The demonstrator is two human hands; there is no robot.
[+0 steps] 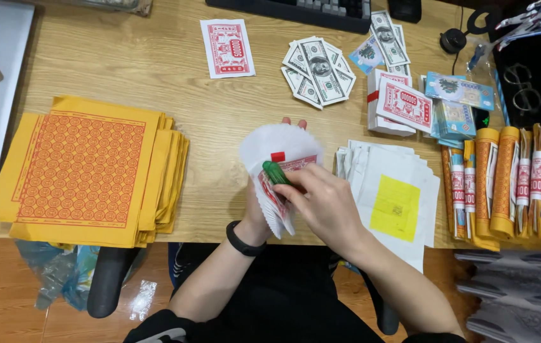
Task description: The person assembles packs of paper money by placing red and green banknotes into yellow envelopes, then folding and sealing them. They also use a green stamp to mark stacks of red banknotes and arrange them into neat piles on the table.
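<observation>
A light wooden desk (156, 70) spreads under the camera, bearing a big stack of yellow printed paper sheets (86, 171) at the left, a pile of white envelopes (391, 197) at the right and loose banknote-style papers (321, 70) beyond. Over its near edge the left hand (259, 213) grips a white envelope (277, 149) from behind, propped open. The right hand (324, 203) pinches a green roll (278, 173) at its mouth; I judge filling is underway, calling for a steady push inward.

Mostly hidden behind the white envelope (281, 147): left hand (254, 213), only fingertips and wrist showing. Cut off by the top edge: keyboard (296, 9). Too small to tell: markings on the yellow label (395, 208).
</observation>
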